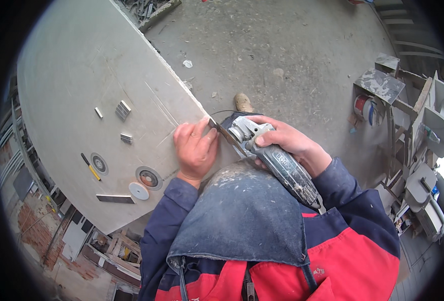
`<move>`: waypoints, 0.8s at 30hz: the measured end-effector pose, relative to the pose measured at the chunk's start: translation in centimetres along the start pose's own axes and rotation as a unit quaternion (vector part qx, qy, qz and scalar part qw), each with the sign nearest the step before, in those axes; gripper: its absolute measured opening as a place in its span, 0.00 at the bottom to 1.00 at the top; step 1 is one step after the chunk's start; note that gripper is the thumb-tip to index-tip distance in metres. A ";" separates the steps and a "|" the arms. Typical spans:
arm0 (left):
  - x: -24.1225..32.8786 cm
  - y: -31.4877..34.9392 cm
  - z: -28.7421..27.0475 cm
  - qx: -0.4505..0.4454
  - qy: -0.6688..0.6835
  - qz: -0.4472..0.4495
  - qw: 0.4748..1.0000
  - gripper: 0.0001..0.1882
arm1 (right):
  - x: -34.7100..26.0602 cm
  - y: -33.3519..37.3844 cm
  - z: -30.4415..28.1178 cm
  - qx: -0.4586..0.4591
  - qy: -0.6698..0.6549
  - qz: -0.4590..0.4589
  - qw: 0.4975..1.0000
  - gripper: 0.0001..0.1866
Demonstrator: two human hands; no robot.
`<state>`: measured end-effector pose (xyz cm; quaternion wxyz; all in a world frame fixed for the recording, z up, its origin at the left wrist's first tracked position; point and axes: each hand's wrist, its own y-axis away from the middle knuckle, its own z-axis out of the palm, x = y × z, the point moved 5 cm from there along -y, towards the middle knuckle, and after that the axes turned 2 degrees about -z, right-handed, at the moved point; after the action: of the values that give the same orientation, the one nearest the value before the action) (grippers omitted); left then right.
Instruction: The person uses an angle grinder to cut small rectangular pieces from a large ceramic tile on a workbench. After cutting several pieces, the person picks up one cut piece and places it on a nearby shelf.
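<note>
My right hand (294,143) is wrapped round a grey, dust-covered angle grinder (287,170), its body slanting down to the right. The grinder's dark disc (228,138) is seen nearly edge-on, close to the slab's edge. My left hand (196,150) rests at the edge of the large grey slab (111,60), fingertips pinching a small dark piece (212,123) beside the disc. Whether disc and piece touch I cannot tell. Left of that hand lie two dark cutting discs (149,178) (99,163), a pale round disc (139,190) and a dark strip (115,199).
Small cut pieces (123,110) and a yellow-and-black marker (91,167) lie on the slab. A shoe (243,103) stands on the dusty floor (282,45) ahead. To the right are a white-and-red bucket (366,108) and a cluttered rack with stone offcuts (381,85).
</note>
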<state>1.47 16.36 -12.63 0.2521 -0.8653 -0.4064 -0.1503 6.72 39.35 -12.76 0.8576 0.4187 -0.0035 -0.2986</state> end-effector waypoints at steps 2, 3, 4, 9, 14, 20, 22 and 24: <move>0.1 0.0 0.1 0.001 0.002 0.000 1.000 0.13 | -0.1 -0.1 0.0 -0.004 0.001 0.002 1.000 0.38; 0.1 0.0 0.1 0.001 0.003 -0.001 1.000 0.13 | -0.1 -0.2 -0.1 -0.003 0.003 0.000 1.000 0.38; 0.1 0.0 0.1 0.002 0.003 0.000 1.000 0.13 | -0.1 -0.3 -0.1 -0.002 0.005 -0.001 1.000 0.38; 0.2 -0.1 0.0 0.003 0.008 -0.004 1.000 0.13 | -0.3 -0.6 -0.2 0.000 0.017 -0.005 1.000 0.39; 0.4 -0.1 -0.1 0.009 0.014 -0.003 1.000 0.13 | -0.9 -0.9 0.1 -0.002 0.022 -0.007 1.000 0.39; 0.7 -0.4 -0.3 0.011 0.021 -0.005 1.000 0.14 | -1.5 -1.0 0.3 -0.009 0.044 -0.017 0.999 0.39; 0.7 -0.5 -0.4 0.011 0.022 -0.005 1.000 0.14 | -1.7 -1.0 0.6 -0.012 0.048 -0.017 0.999 0.39; 0.8 -0.5 -0.4 0.012 0.020 -0.003 1.000 0.14 | -1.4 -1.1 0.2 -0.012 0.044 -0.018 0.999 0.40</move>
<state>1.55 16.89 -11.84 0.2702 -0.8579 -0.4055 -0.1632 4.95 39.36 -13.10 0.8567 0.4207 0.0453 -0.2950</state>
